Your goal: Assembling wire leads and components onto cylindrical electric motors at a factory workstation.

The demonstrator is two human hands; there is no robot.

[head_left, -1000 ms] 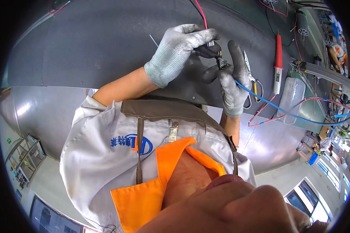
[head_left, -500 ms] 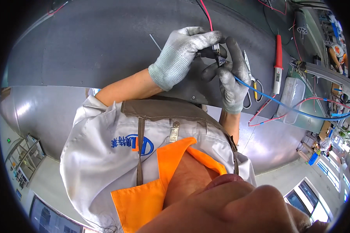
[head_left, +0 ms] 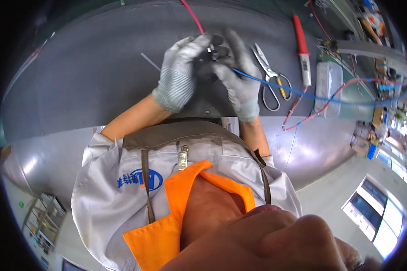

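Both my hands wear grey-white work gloves with dark fingertips and meet above the dark work surface. My left hand (head_left: 178, 74) is closed, its thumb and fingers pinching the end of a red wire (head_left: 193, 16). A small dark part with a shiny metal piece (head_left: 213, 54) shows between the two hands; its exact kind is hidden by the fingers. My right hand (head_left: 242, 81) bends around this part from the right, its upper fingers blurred. A blue cord (head_left: 294, 90) comes out at the right palm and runs to the right.
Scissors (head_left: 272, 74) lie just right of my right hand. Beyond them are a red-and-grey handheld tool (head_left: 302, 49) with a red cord and a clear plastic box (head_left: 328, 86). A thin pale strip (head_left: 150, 61) lies left of my left hand on the dark table (head_left: 90, 77).
The view has shifted, so the bench things appear further left. My right hand's fingers have moved closer around the small part; the metal piece between the hands is more covered.
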